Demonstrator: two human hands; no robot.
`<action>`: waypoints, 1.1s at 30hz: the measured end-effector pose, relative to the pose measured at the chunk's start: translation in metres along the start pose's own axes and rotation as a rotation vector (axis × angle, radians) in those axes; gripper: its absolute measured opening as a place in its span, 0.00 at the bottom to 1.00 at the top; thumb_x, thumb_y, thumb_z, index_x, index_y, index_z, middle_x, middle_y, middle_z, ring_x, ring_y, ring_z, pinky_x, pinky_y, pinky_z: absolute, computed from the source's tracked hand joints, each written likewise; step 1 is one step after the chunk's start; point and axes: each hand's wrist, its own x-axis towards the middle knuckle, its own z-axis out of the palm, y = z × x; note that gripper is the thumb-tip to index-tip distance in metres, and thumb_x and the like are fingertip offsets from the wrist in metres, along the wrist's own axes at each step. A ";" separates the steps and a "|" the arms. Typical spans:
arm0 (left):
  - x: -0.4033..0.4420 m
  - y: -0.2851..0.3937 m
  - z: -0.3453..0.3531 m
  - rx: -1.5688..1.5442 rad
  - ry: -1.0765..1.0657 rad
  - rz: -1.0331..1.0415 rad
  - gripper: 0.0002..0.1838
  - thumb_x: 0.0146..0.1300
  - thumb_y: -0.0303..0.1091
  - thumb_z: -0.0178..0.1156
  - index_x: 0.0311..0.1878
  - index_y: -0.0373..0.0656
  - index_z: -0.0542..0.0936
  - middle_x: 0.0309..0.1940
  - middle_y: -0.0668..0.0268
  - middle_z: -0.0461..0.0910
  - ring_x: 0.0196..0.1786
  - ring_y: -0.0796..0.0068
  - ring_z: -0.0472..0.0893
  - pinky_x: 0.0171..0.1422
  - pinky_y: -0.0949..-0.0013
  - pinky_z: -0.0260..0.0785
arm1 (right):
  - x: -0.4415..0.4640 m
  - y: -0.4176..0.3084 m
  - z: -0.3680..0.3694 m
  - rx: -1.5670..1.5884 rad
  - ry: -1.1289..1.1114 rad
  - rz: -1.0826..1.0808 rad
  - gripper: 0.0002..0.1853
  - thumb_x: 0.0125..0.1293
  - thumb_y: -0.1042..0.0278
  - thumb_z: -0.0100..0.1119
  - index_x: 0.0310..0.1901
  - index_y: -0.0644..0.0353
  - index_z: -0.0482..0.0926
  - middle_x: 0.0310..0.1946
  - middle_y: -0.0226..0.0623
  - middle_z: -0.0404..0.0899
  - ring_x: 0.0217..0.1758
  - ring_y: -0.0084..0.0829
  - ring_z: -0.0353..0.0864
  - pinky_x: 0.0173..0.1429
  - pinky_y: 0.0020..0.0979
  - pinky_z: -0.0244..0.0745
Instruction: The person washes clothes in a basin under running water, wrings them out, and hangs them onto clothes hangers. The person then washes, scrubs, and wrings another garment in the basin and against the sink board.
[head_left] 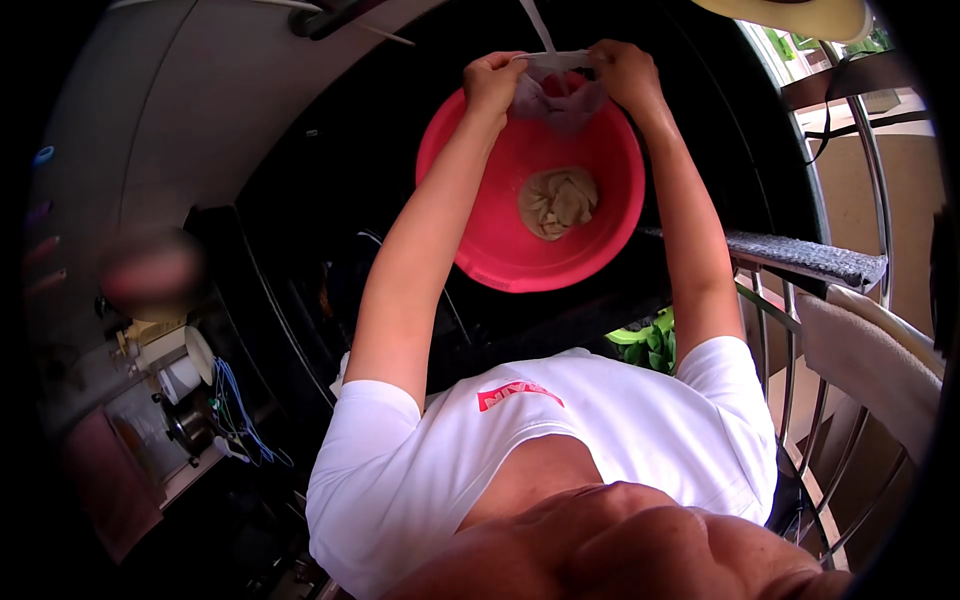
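My left hand (492, 82) pinches one upper corner of a thin, see-through pale cloth (562, 108). At the other corner, my right hand (626, 76) has its fingers closed on the same cloth, so its whitish top edge is stretched between both hands. A stream of water (538, 24) falls from above onto the cloth, which hangs over the far rim of a red plastic basin (505, 255). Crumpled in the basin lies a wet beige cloth (558, 203), apart from both hands. The cloth's exact kind is unclear.
Green leaves (655, 345) show below the basin's near side. Metal railings (872, 190) with a light towel (870, 345) over them stand at the right. To the left are a blue cable (240, 410) and a blurred red object (152, 272).
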 end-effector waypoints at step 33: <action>-0.073 -0.104 -0.018 -0.939 -0.287 -0.495 0.21 0.69 0.51 0.44 0.57 0.48 0.69 0.47 0.68 0.77 0.56 0.72 0.74 0.49 0.63 0.70 | -0.076 -0.034 0.127 0.256 0.019 -0.195 0.18 0.63 0.56 0.53 0.26 0.63 0.79 0.23 0.49 0.78 0.29 0.51 0.78 0.34 0.44 0.71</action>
